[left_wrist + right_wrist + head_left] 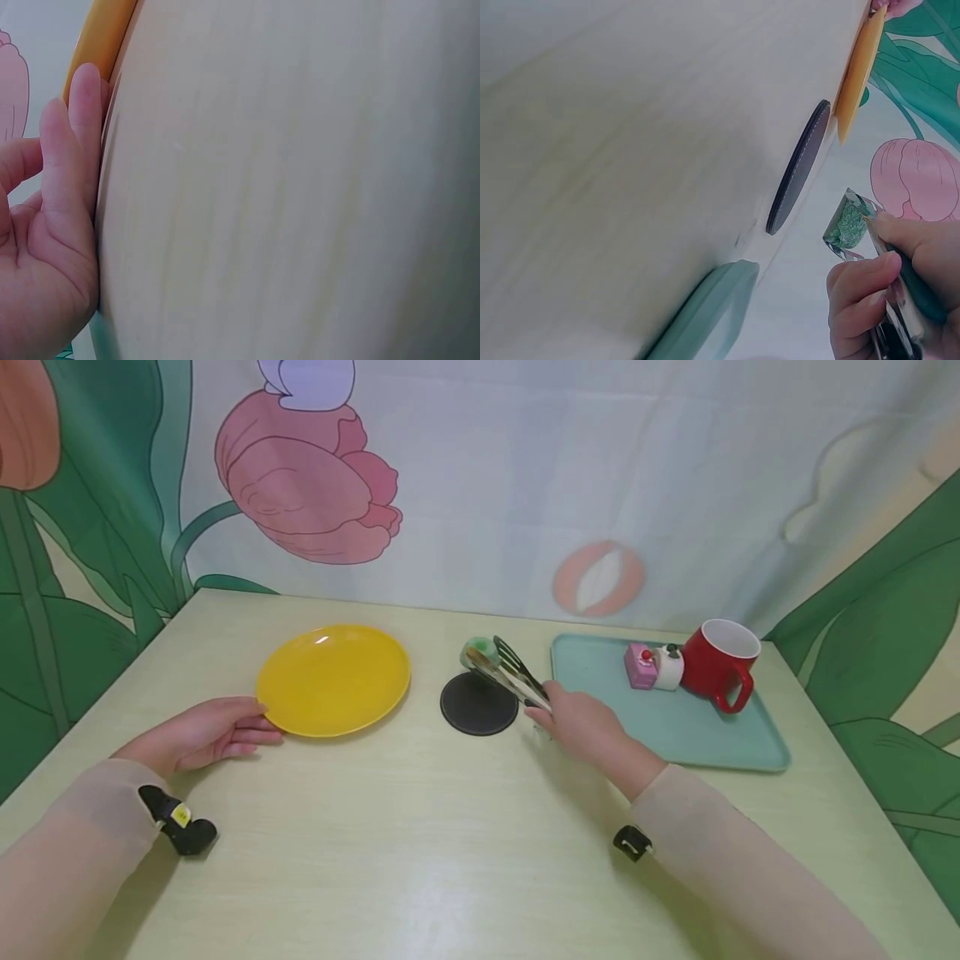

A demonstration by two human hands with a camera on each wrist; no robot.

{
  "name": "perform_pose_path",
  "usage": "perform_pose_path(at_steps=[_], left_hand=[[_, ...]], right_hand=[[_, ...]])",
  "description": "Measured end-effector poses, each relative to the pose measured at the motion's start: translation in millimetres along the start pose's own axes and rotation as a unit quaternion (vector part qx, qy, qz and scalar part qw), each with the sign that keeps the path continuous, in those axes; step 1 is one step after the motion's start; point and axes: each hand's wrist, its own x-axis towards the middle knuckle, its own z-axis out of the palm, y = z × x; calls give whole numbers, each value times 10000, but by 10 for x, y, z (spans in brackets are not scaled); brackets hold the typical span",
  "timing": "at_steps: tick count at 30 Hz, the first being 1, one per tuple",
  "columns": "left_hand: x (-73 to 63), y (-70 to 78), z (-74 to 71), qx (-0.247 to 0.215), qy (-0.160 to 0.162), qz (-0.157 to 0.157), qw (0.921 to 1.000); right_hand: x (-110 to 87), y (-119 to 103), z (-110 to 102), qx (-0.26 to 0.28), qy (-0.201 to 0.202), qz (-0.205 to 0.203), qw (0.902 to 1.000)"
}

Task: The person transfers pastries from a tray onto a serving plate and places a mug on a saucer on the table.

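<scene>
My left hand (221, 731) holds the near-left rim of a yellow plate (333, 681), which lies on the table. In the left wrist view, the fingers (64, 157) of that hand rest along the plate's rim (101, 41). A pair of serving tongs (517, 675), one arm dark and slotted, is gripped in my right hand (585, 718). At the ends of the tongs is a small, roundish green piece (480, 647), seen as mottled green (849, 225) in the right wrist view. Below the tongs lies a round black coaster (476, 710).
A pale green tray (675, 743) stands on the right. It bears a red mug (708, 660), a pink cake-like block (640, 668) and a white one with a dark top (669, 668). Behind the table (397, 843) hangs a flower-printed curtain (480, 485).
</scene>
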Motion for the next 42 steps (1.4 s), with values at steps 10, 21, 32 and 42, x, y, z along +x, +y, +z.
perform_pose_path(at_steps=[10, 21, 32, 42], left_hand=[[-28, 10, 11, -55, -59, 21, 10000], [-11, -18, -7, -66, -26, -14, 10000], [-18, 5, 15, -10, -27, 13, 10000], [-27, 14, 16, -85, -167, 78, 9998]], right_hand=[[-21, -23, -31, -146, 51, -12, 9999], [2, -45, 2, -144, 75, -37, 9999], [47, -144, 11, -121, 100, -116, 9998], [103, -213, 16, -124, 80, -182, 9997]])
